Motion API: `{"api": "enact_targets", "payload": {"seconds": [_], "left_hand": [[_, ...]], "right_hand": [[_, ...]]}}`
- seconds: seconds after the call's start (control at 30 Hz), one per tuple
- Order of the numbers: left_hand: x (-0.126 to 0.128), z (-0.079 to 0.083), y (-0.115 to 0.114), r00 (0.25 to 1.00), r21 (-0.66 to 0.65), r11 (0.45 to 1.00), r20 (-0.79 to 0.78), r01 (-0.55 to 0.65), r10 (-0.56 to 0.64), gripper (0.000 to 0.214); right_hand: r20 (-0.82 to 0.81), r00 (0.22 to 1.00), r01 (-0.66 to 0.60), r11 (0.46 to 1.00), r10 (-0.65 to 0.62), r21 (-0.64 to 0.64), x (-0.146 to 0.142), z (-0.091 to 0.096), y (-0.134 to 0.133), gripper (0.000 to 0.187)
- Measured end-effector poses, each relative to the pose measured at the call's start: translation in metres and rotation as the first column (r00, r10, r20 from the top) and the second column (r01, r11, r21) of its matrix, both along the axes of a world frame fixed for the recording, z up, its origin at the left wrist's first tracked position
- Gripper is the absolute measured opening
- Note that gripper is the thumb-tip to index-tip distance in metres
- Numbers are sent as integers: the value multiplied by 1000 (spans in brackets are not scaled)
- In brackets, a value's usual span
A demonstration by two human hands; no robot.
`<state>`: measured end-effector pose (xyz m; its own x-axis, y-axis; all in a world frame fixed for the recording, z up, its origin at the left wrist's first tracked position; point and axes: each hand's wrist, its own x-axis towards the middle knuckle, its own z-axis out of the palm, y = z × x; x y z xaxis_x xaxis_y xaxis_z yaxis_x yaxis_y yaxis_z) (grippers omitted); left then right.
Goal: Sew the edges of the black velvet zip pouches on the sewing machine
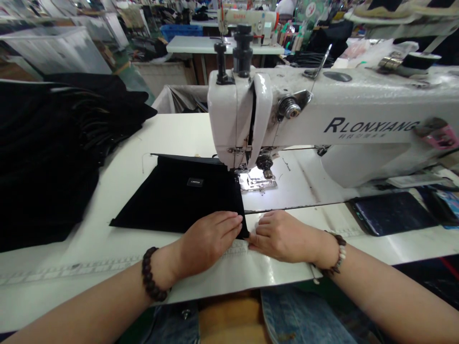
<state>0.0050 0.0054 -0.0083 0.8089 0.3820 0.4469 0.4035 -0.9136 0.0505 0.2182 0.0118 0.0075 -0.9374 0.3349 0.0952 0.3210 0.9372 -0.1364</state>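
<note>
A black fabric piece with a small sewn label lies flat on the white table, its right edge running up to the presser foot of the white sewing machine. My left hand rests on the fabric's near right corner with its fingers together, pressing it down. My right hand sits just right of that corner, fingers curled and pinching the corner's edge. Both wrists carry bead bracelets.
A large heap of black fabric fills the table's left side. A dark phone or tablet lies at the right under the machine arm. A measuring tape strip runs along the table's front edge. Other sewing stations stand behind.
</note>
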Motion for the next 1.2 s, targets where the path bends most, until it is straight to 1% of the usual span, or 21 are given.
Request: {"api": "enact_targets", "payload": {"seconds": [0.13,0.2,0.27,0.33,0.4,0.5,0.6,0.77,0.87,0.97,1.1,1.2], "left_hand": [[2,5,-3,999,82,996,-35,18,-15,30],[3,7,-4,999,140,990,-42,30,-24,32],[4,7,-4,999,183,982,-45,36,-28,31],[4,7,-4,998,195,980,-52,43,-33,30],[4,7,-3,998,183,982,-52,54,-45,28],[3,7,-3,996,149,986,-56,76,-68,27],[-2,7,-3,996,80,994,-46,78,-74,29],[-10,5,-1,997,-70,995,22,69,-68,31],[-12,0,5,997,-110,991,46,72,-67,28],[-12,-5,15,996,-127,989,59,71,-64,25],[-13,-8,30,996,-94,993,69,66,-60,26],[-13,-8,41,997,-68,997,65,48,-43,29]], "right_hand": [[-45,999,-21,1000,20,-22,1,4,0,24],[-95,995,-25,999,23,-24,2,5,0,29],[-146,989,-7,1000,5,-9,3,5,1,36],[-171,985,34,999,-32,7,4,5,1,37],[-168,984,60,998,-57,11,4,3,2,30],[-142,989,33,999,-32,8,4,2,2,21],[-120,993,-5,1000,7,18,3,4,1,19],[-102,994,-20,998,27,66,0,8,0,20],[-109,994,25,995,-15,92,-1,5,0,21],[-127,988,104,988,-89,111,-4,-1,3,22],[-181,971,187,970,-158,156,-10,-7,12,22],[-190,961,236,953,-200,191,-12,-9,18,25]]}}
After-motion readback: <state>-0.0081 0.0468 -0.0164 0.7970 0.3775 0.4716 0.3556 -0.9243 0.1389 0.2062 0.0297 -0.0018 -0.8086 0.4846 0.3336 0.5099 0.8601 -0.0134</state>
